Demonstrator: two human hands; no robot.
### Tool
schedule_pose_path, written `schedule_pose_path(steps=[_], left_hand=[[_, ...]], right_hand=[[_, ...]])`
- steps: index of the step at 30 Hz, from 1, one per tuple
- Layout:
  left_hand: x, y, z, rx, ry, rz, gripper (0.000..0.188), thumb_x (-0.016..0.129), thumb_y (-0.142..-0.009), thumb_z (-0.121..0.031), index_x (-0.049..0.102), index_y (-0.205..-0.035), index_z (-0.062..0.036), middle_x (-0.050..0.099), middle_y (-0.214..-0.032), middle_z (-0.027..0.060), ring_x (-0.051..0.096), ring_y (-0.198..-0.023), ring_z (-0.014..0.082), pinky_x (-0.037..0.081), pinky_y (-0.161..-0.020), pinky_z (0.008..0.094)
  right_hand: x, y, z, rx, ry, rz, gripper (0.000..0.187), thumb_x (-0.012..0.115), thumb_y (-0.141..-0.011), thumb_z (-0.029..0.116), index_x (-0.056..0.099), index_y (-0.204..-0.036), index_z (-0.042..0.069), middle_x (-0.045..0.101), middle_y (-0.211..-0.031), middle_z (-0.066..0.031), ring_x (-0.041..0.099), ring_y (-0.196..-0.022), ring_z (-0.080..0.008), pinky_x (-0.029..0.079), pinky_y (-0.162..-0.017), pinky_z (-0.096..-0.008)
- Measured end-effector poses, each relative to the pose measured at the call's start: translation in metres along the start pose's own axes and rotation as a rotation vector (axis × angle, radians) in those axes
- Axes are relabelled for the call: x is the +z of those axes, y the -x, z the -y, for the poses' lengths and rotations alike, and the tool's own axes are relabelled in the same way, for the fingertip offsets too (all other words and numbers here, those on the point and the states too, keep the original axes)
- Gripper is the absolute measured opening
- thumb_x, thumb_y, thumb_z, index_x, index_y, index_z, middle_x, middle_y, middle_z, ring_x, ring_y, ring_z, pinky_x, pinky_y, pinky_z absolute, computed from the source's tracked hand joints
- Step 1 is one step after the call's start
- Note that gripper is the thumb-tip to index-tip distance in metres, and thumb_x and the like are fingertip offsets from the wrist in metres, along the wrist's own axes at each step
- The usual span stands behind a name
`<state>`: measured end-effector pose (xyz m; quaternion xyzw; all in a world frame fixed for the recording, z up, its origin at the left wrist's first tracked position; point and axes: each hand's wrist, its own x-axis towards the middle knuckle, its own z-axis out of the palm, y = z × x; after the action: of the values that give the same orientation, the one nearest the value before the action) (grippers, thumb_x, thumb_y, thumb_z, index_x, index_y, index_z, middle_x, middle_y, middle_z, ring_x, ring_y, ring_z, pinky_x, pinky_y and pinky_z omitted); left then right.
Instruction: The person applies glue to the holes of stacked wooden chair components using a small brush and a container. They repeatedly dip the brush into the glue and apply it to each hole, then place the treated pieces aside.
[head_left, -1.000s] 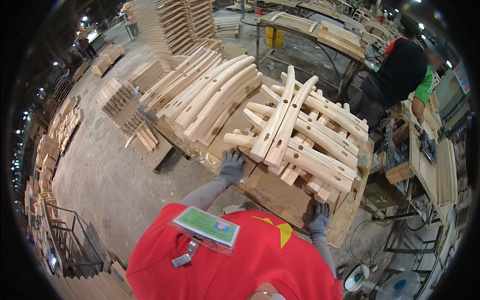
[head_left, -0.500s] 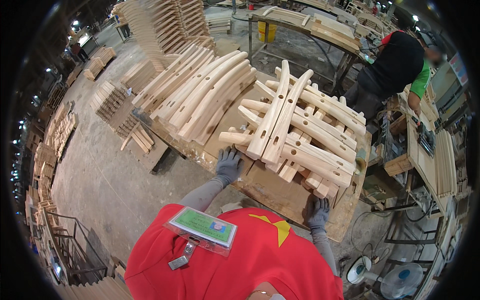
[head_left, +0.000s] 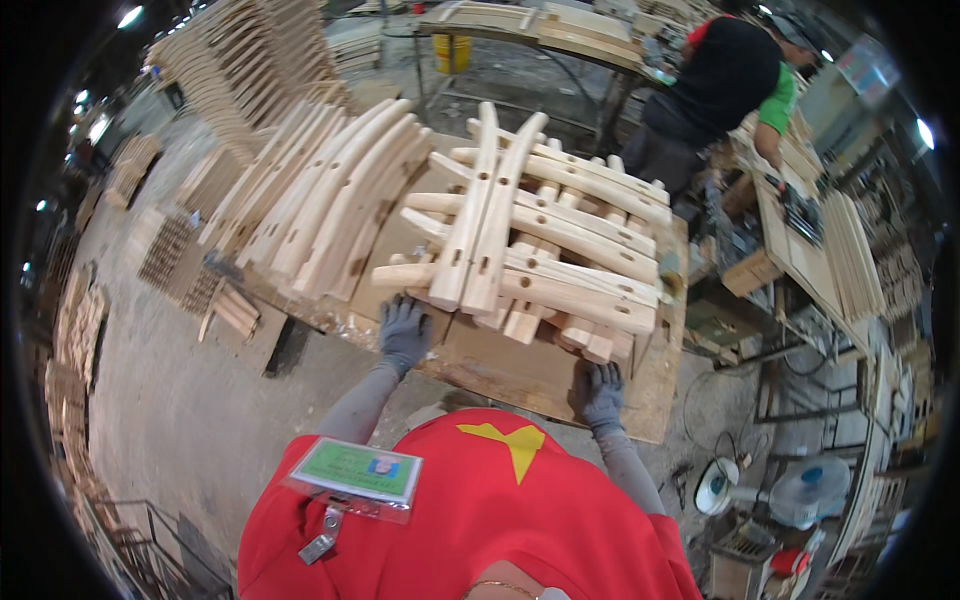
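Observation:
My left hand [head_left: 405, 333], in a grey glove, rests palm down at the near edge of the wooden work table [head_left: 490, 372], fingers stretched out and holding nothing. Likewise gloved, my right hand [head_left: 600, 392] lies on the table's near edge further right, its fingers extended close to the stack. Between and beyond them is a criss-cross stack of curved wooden pieces [head_left: 590, 245] with drilled holes and slots. Two curved wooden legs [head_left: 480, 225] lie side by side across its top left. Left of that, a row of similar curved pieces [head_left: 335, 205] stands packed together.
A co-worker [head_left: 715, 85] in a dark and green top works at a bench [head_left: 800, 250] on the right. A yellow bucket [head_left: 452, 54] sits under the far table. Tall wood stacks [head_left: 245, 70] rise at back left. Fans [head_left: 808, 492] stand low right, near floor cables.
The whole view has shifted, so the table and stacks appear further left. Both my hands stay at the table's near edge; the right hand's fingers now reach slightly more over the tabletop.

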<state>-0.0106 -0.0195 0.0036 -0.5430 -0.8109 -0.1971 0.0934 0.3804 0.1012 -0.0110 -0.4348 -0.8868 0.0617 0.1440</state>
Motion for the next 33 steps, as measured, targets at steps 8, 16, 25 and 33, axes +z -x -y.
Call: schedule_pose_path(steps=[8,16,25,33], left_hand=[[0.003,-0.002,-0.002,0.020,-0.016,0.022,0.041,0.055,-0.084,-0.029,0.057,-0.116,-0.0044,0.053,-0.125,0.0181,0.042,-0.123,0.0384,0.023,-0.108,0.0553],[0.004,0.001,-0.002,0.038,-0.044,0.025,0.045,0.053,-0.086,-0.030,0.053,-0.123,-0.0038,0.051,-0.129,0.0188,0.040,-0.125,0.0395,0.022,-0.109,0.0535],[0.003,-0.002,-0.007,0.054,-0.044,0.031,0.046,0.053,-0.088,-0.030,0.052,-0.126,-0.0051,0.050,-0.129,0.0206,0.040,-0.125,0.0393,0.022,-0.109,0.0524],[0.005,0.001,0.001,0.046,-0.057,0.029,0.045,0.054,-0.087,-0.030,0.052,-0.126,-0.0064,0.049,-0.132,0.0180,0.041,-0.125,0.0396,0.023,-0.108,0.0533]], right_hand=[[0.004,0.001,-0.004,-0.012,0.042,-0.069,0.052,0.064,-0.072,0.029,0.053,-0.118,0.006,0.049,-0.127,-0.0169,0.042,-0.122,-0.0361,0.029,-0.106,-0.0479],[-0.016,0.000,0.009,-0.004,0.031,-0.053,0.045,0.059,-0.081,0.031,0.053,-0.117,0.004,0.051,-0.127,-0.0168,0.044,-0.123,-0.0325,0.029,-0.107,-0.0455],[-0.010,0.001,0.003,0.011,0.053,-0.107,0.039,0.057,-0.084,0.030,0.053,-0.114,0.005,0.051,-0.126,-0.0159,0.045,-0.121,-0.0316,0.031,-0.104,-0.0464],[-0.011,-0.002,0.005,-0.036,0.002,-0.168,0.038,0.056,-0.081,0.024,0.055,-0.114,0.006,0.051,-0.125,-0.0155,0.046,-0.120,-0.0320,0.032,-0.105,-0.0467]])
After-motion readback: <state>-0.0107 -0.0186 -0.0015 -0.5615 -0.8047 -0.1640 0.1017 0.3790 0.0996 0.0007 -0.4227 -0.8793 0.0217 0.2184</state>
